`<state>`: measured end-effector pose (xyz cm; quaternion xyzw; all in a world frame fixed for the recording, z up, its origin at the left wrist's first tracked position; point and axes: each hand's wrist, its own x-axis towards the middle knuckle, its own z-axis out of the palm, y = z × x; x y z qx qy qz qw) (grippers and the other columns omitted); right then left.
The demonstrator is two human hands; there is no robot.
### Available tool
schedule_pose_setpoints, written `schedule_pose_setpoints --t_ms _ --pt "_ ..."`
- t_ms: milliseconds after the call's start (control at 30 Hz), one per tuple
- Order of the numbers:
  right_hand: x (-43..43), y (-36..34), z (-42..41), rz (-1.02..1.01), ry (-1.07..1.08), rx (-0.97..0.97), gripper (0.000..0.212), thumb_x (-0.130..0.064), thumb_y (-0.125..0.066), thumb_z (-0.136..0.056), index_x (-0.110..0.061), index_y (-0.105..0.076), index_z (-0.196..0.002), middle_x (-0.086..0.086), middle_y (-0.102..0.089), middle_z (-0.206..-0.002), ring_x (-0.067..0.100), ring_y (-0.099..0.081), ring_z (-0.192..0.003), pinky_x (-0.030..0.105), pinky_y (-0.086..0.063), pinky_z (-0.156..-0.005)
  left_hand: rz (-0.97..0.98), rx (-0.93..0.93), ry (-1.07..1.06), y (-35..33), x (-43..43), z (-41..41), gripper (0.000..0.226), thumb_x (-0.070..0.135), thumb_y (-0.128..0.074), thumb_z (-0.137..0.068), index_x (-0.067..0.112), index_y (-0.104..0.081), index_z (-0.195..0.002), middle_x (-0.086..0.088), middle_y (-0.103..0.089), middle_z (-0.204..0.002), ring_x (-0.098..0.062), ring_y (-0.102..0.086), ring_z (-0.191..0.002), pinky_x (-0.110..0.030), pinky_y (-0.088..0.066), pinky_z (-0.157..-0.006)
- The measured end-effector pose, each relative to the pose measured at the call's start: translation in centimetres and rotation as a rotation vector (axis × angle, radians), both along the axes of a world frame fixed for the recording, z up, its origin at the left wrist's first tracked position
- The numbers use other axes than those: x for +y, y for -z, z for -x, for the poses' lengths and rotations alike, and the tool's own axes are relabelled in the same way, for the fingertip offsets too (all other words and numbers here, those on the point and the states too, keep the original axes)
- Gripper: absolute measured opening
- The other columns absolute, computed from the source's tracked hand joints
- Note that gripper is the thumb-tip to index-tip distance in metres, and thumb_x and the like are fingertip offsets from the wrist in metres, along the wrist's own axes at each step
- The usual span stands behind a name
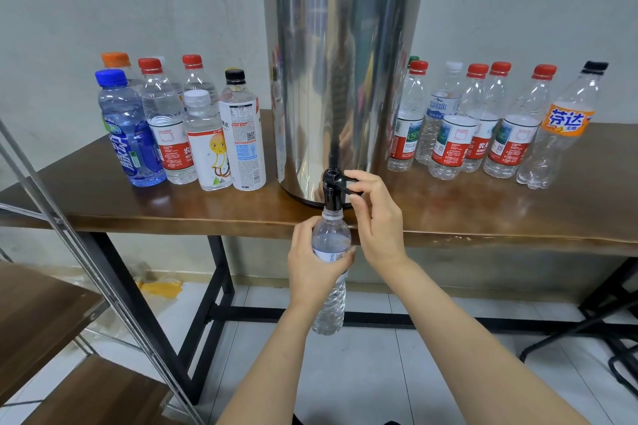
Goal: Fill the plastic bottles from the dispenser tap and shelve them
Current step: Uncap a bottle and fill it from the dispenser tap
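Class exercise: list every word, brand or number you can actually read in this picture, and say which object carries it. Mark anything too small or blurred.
"芬达" on the orange label of the black-capped bottle, far right.
"脉动" in white on the blue bottle, far left.
"农夫", partly cut off, on a red-labelled bottle right of the dispenser.
"凉白水", first character unsure, on the white-capped bottle.
Fine print, QR codes and the held bottle label: too small to read.

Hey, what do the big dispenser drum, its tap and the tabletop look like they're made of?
Dispenser drum: probably polished stainless steel, since its silver wall mirrors the room and nearby bottles; the top band looks like black plastic. Tap: apparently black plastic, smooth with a dull sheen. Tabletop: brown wood or wood-look laminate with a glossy finish; grain streaks and soft reflections show, but which one is unclear.
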<state>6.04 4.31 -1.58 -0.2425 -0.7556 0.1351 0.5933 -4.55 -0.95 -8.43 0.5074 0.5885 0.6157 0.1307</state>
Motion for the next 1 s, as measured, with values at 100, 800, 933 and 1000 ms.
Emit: schedule_pose_setpoints --t_ms 100,800,933,1000 --pt "0.30 0.02 -0.42 -0.038 0.022 -0.054 0.012 -0.021 -0.043 -0.101 -0.019 -0.049 -0.111 -0.004 -0.056 -0.128 -0.008 -0.055 -0.093 0.007 -0.042 -0.085 -0.002 -0.009 -0.002 -0.05 -0.04 -0.03 0.065 0.027 -0.091 -0.067 0.036 -0.053 -0.118 0.018 -0.055 -0.116 0.002 -0.054 -0.110 -0.006 -0.042 -0.085" --pt "0.41 -0.58 -0.64 -0.115 0.000 -0.094 0.020 -0.010 -0.044 -0.098 -0.012 -0.051 -0.117 0.016 -0.061 -0.126 0.001 -0.053 -0.114 0.008 -0.043 -0.095 0.009 -0.014 0.003 -0.15 -0.11 -0.02 0.065 0.025 -0.090 -0.067 0.036 -0.051 -0.118 0.018 -0.054 -0.116 0.004 -0.053 -0.109 -0.003 -0.040 -0.083" --pt "0.27 -0.64 -0.69 -0.110 -0.002 -0.094 0.020 -0.010 -0.044 -0.098 -0.014 -0.050 -0.117 0.016 -0.061 -0.127 0.000 -0.053 -0.112 0.008 -0.043 -0.095 0.007 -0.013 0.000 -0.03 -0.05 0.01 0.065 0.026 -0.090 -0.067 0.036 -0.052 -0.118 0.018 -0.055 -0.116 0.001 -0.054 -0.109 -0.005 -0.041 -0.084" --pt "0.24 -0.67 -0.71 -0.107 -0.004 -0.091 0.021 -0.009 -0.044 -0.098 -0.014 -0.050 -0.117 0.016 -0.061 -0.127 -0.001 -0.052 -0.112 0.007 -0.042 -0.095 0.008 -0.012 -0.002 -0.02 -0.02 0.00 0.065 0.026 -0.090 -0.067 0.037 -0.052 -0.118 0.018 -0.055 -0.116 0.001 -0.054 -0.109 -0.005 -0.041 -0.084"
